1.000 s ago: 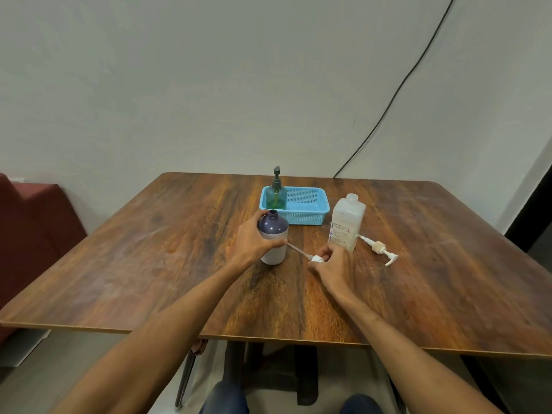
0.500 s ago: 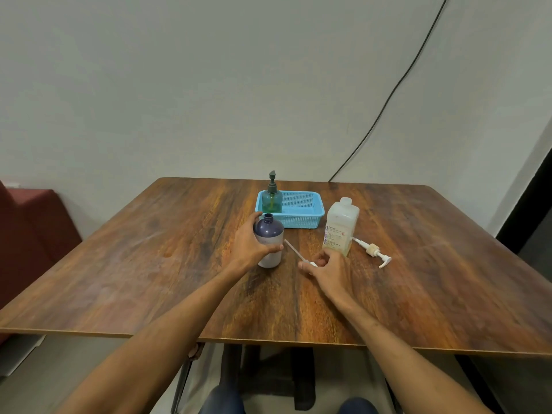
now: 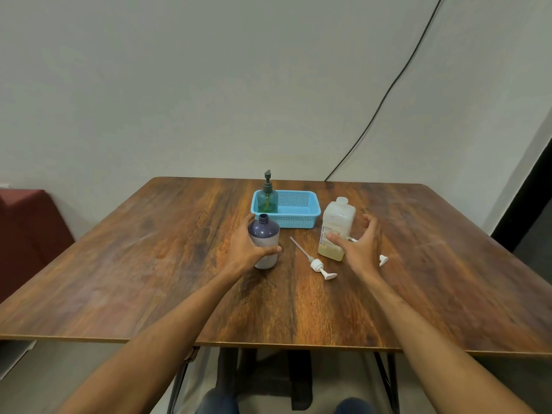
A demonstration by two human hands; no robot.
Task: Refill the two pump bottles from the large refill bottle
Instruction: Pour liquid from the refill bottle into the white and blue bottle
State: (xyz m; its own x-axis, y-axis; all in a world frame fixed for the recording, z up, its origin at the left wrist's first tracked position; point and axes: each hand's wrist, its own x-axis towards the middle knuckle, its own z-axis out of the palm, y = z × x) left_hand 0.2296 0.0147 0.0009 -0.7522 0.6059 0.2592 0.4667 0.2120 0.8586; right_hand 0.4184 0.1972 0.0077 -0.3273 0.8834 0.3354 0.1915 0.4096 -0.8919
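**Hazards**
- The purple bottle (image 3: 264, 239) is gripped round its body by the left hand (image 3: 249, 251). Its neck is narrow and open, so liquid is likely to be spilled over the shoulder if the pour is misaligned or too fast.
- The green pump bottle (image 3: 268, 200) stands at 12 o'clock from it, inside the blue basket (image 3: 300, 215), with its pump fitted. It may be overlooked.
- The white pump (image 3: 316, 264) lies at 4 o'clock from the purple bottle. Its dip tube rests on the table (image 3: 149, 264) and may be contaminated or knocked.
- The refill bottle (image 3: 337, 225) stands at 3 o'clock from the purple bottle. The right hand (image 3: 363, 249) is spread open beside it and grips nothing. If the reach is careless, the bottle may be tipped.
- A second pump (image 3: 383, 259) lies partly hidden behind that hand.

**Materials**
- Purple bottle: round, opaque plastic, pale lower body.
- Green bottle: translucent.
- Basket: perforated plastic, rectangular.
- Refill bottle: square-shouldered, translucent, labelled, with yellowish liquid low inside.
- Table: smooth wood-grain laminate.
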